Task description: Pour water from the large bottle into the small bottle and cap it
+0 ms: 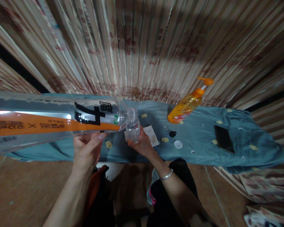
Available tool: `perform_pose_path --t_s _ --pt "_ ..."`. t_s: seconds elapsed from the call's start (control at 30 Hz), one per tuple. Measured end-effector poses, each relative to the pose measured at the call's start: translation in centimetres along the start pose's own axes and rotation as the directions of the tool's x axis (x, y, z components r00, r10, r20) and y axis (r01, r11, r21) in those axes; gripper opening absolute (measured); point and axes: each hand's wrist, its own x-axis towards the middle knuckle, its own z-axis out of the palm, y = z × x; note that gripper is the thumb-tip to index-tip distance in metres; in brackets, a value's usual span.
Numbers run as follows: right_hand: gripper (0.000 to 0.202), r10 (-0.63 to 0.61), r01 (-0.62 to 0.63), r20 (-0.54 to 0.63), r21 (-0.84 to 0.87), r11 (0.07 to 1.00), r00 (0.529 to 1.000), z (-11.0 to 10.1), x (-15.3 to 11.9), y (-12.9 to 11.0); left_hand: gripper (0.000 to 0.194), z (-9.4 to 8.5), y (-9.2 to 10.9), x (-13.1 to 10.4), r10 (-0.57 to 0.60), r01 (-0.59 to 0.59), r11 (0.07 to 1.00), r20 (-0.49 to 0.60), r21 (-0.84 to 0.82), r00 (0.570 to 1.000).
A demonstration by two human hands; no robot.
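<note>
My left hand [90, 151] is closed under a large clear plastic bottle [49, 121] with an orange and silver label. That bottle lies nearly level in the air, its mouth pointing right. The bottle mouth meets, or nearly meets, the neck of a small clear bottle [133, 130]; I cannot tell whether they touch. Around the small bottle my right hand [142, 143] is wrapped, with a silver bracelet on the wrist. Close beyond the right hand a white tissue [151, 135] lies on the cloth.
A pump bottle [186, 105] of orange liquid stands on the teal cloth [198, 135]. Nearby lie a small black cap [172, 134] and a round white lid [178, 144]. Farther right is a dark phone [224, 138]. A patterned curtain [142, 47] hangs along the back.
</note>
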Motion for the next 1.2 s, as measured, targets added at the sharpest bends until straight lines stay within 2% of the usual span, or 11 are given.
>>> perform_pose_path --t_s 0.23,0.4,0.57,0.67,0.8,0.97,1.2 --pt "0.084 -0.018 0.018 -0.003 0.002 1.0 1.0 -0.1 0.0 -0.3 0.052 0.0 0.1 -0.1 -0.004 0.004 1.0 0.014 -0.006 1.0" --pt "0.081 0.008 -0.008 0.007 0.014 1.0 1.0 -0.1 0.0 -0.4 0.045 -0.3 0.0 -0.1 -0.006 0.005 1.0 0.014 0.015 1.0" --pt "0.082 -0.009 0.009 -0.026 -0.002 1.0 1.0 0.0 -0.1 -0.4 0.06 -0.3 0.1 -0.1 -0.002 0.001 1.0 0.024 0.012 1.0" --pt "0.083 -0.018 0.017 -0.034 -0.008 1.0 0.999 0.0 -0.1 -0.4 0.053 0.0 0.2 -0.1 0.019 -0.02 0.999 0.031 0.029 0.999" --pt "0.085 -0.012 0.012 -0.006 0.002 1.0 1.0 0.0 -0.1 -0.2 0.056 0.4 0.3 -0.2 0.009 -0.01 0.999 0.035 0.039 0.999" --pt "0.087 -0.023 0.023 -0.004 -0.006 1.0 1.0 -0.1 -0.1 -0.1 0.042 0.4 0.2 -0.3 -0.004 0.004 1.0 0.023 0.0 1.0" --pt "0.085 -0.021 0.021 -0.002 0.004 1.0 1.0 0.0 0.0 -0.2 0.047 0.7 0.4 -0.4 -0.015 0.016 1.0 0.043 -0.007 0.999"
